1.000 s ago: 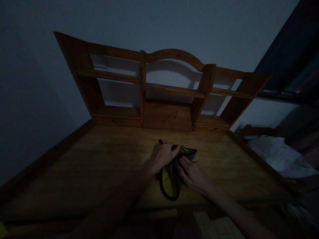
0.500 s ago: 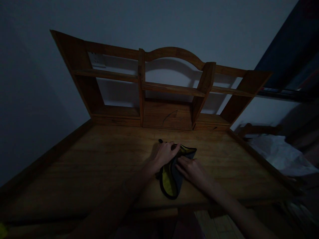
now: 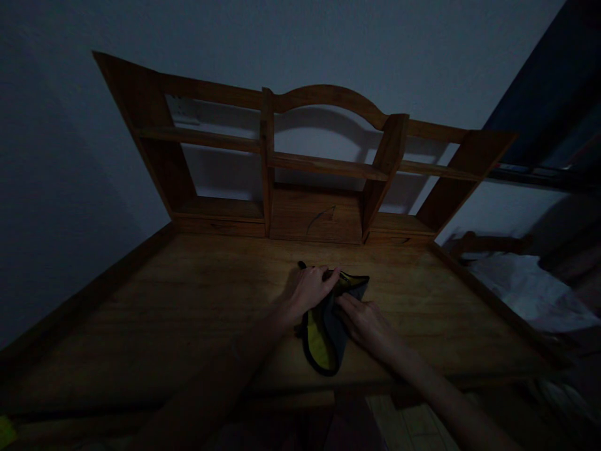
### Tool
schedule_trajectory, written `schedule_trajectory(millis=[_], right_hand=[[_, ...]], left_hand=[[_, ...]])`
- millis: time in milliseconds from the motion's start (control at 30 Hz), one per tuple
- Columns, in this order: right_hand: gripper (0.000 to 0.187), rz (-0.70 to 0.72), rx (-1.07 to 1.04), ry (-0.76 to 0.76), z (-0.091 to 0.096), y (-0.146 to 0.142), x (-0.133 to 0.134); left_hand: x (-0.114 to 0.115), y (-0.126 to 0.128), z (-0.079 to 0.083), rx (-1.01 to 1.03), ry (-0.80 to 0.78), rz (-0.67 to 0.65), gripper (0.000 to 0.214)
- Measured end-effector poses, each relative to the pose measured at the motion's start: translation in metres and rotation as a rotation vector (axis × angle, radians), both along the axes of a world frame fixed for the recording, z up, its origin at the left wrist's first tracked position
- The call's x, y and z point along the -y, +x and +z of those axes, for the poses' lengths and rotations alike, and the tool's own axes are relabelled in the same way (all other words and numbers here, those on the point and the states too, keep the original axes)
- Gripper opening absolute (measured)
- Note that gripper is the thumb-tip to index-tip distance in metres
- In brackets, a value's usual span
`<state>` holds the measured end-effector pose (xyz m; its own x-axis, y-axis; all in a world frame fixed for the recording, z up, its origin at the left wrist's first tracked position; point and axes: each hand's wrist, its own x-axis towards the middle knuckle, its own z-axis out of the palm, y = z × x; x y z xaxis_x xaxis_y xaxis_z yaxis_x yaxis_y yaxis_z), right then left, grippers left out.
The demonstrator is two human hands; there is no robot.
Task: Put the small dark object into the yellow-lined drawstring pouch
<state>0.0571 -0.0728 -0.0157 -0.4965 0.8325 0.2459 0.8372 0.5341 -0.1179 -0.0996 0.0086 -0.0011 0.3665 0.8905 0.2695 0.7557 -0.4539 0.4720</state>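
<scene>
A floppy dark grey fabric piece with yellow lining and black edging lies partly folded near the front of the wooden desk. Its exact kind I cannot make out in the dim light. My left hand rests over its upper left part, thumb and fingers closed on the cloth by the far edge. From the right, my right hand has its bent fingers gripping the grey side near the middle, partly inside the fold. Both hands cover the centre of the cloth. A small black end sticks out past my left fingers.
At the desk's back stands a wooden shelf unit with small drawers, against a pale wall. A raised rim runs along the left side. To the right are a white bag-like thing and a chair back.
The near lobe of the cloth has shifted slightly right along with my right hand. My left hand stays almost in place; the view has tilted a little.
</scene>
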Motion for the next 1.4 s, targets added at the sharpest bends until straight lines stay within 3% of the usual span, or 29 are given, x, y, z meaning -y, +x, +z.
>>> schedule_trajectory(millis=[167,367,700,867,1133,1300,1400], right_hand=[[0.012,-0.057,0.053,0.059,-0.005,-0.004,-0.001],[0.013,-0.083,0.147,0.092,-0.007,-0.005,0.002],[0.051,-0.008,0.162,0.007,0.001,0.006,0.012],[0.039,0.036,0.047,-0.006,0.006,0.010,0.007],[0.024,0.038,-0.108,0.115,0.002,0.010,0.008],[0.021,0.023,-0.037,0.109,-0.002,0.026,0.003],[0.032,0.052,0.021,0.160,-0.002,0.043,-0.003]], left_hand=[[0.001,0.001,0.001,0.009,0.021,-0.035,0.052],[0.000,0.003,-0.004,0.015,0.044,-0.012,0.057],[-0.003,0.003,-0.007,0.014,0.004,0.005,0.060],[-0.002,0.003,-0.006,-0.007,-0.010,0.011,0.059],[-0.001,0.001,-0.004,0.001,-0.027,0.022,0.061],[-0.003,0.001,-0.006,0.019,-0.028,0.017,0.063],[-0.007,0.001,-0.008,0.032,-0.035,-0.008,0.064]])
